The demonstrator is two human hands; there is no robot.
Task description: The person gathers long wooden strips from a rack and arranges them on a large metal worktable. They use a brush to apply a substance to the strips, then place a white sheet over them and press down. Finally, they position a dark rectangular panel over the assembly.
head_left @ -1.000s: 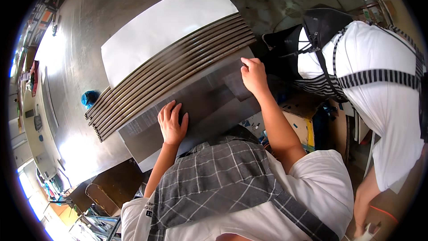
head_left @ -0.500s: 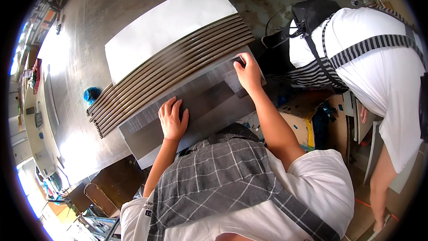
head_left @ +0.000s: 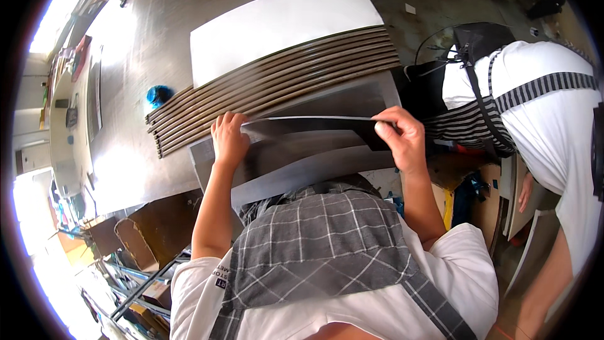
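A thin, dark, glossy sheet, seemingly metal [head_left: 308, 151], is raised in front of my apron, its bright far edge bowed upward. My right hand [head_left: 404, 138] is closed on the right end of that edge, thumb on the near side. My left hand [head_left: 229, 140] grips the left end, fingers bent over it. Beneath and beyond lies a flat grey sheet [head_left: 371, 92] on the table. Past it, a row of several long brown metal rods [head_left: 283, 82] lies side by side, next to a large white sheet [head_left: 289, 28].
The metal-topped table [head_left: 135, 145] stretches to the left and away from me. A blue roll [head_left: 159, 96] stands beside the rods' left ends. Close on my right, another person in a white shirt and striped apron [head_left: 528, 88] bends forward. Cardboard boxes [head_left: 151, 230] are below the table at left.
The dark sheet, which lay flat under my hands, now has its far edge lifted and bowed. My right hand has shifted from the far right corner to grip it; my left hand has closed on it.
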